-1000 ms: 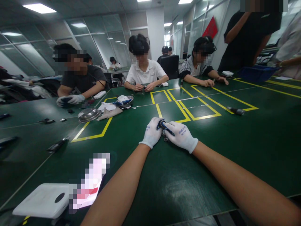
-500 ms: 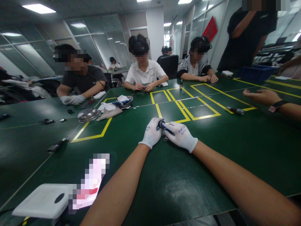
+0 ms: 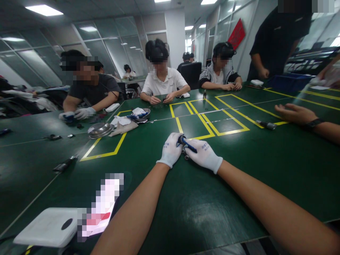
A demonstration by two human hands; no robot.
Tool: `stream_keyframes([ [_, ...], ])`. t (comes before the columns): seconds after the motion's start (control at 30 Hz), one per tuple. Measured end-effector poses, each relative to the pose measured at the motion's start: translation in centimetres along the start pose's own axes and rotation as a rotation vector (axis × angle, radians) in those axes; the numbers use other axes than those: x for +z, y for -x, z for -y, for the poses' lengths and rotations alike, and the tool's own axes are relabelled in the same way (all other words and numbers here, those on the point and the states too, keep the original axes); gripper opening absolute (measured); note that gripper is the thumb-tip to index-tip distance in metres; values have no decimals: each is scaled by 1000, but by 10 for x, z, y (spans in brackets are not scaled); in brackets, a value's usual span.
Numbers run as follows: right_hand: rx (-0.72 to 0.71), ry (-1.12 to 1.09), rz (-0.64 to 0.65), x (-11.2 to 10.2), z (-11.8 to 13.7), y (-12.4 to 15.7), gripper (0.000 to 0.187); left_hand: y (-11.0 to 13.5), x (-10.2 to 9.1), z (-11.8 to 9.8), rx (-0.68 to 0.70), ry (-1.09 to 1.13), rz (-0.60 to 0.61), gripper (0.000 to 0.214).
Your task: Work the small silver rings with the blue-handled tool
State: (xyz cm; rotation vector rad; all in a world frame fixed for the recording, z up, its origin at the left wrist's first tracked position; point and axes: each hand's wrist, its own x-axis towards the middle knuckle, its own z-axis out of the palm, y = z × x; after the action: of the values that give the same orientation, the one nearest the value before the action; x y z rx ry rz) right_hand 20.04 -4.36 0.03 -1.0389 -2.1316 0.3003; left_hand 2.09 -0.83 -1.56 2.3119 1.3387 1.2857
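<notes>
Both my hands wear white gloves and meet over the green table point(image 3: 202, 205). My left hand point(image 3: 171, 149) is closed around a small dark part point(image 3: 181, 139), of which only the top shows. My right hand point(image 3: 204, 155) grips a thin blue-handled tool point(image 3: 189, 146) whose tip points at that part. A small metal piece point(image 3: 186, 156) sits between the two hands, touching the table.
Yellow tape boxes point(image 3: 209, 122) mark the table ahead. A metal bowl point(image 3: 100, 129) and rags lie at the left, a dark tool point(image 3: 266, 124) at the right, a white device point(image 3: 47, 226) near me. Several seated people work opposite; another person's hand point(image 3: 294, 113) rests at the right.
My hands have stayed in place. At the right, another person's arm has come into view and its hand has settled on the table. The standing person has shifted.
</notes>
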Motion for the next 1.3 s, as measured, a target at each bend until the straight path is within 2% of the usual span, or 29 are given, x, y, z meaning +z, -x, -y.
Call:
stream_keyframes([
  [0.17,10,-81,15,-4,6,-2,15,0,-1,0,-6,-12,0,35],
  [0.47,-71,87,75,-8,-14,1,30,1,-2,-6,48,2,49,32],
  [0.6,-67,-1,55,-8,-12,1,27,1,-2,-7,36,3,44,31],
  [0.77,18,-140,48,-6,-2,-1,19,0,-2,-4,6,-28,24,32],
  [0.97,130,-249,36,-6,0,-1,24,-1,-3,-8,-73,-93,13,25],
  [1.07,109,-243,-1,-5,-2,0,27,-2,-3,-10,-93,-91,27,26],
  [1.17,91,-183,-107,-4,-9,1,31,-2,-3,-8,-93,-81,-2,27],
  [1.3,94,-19,-228,-3,-38,0,32,-2,-5,-4,-153,-52,-62,28],
])
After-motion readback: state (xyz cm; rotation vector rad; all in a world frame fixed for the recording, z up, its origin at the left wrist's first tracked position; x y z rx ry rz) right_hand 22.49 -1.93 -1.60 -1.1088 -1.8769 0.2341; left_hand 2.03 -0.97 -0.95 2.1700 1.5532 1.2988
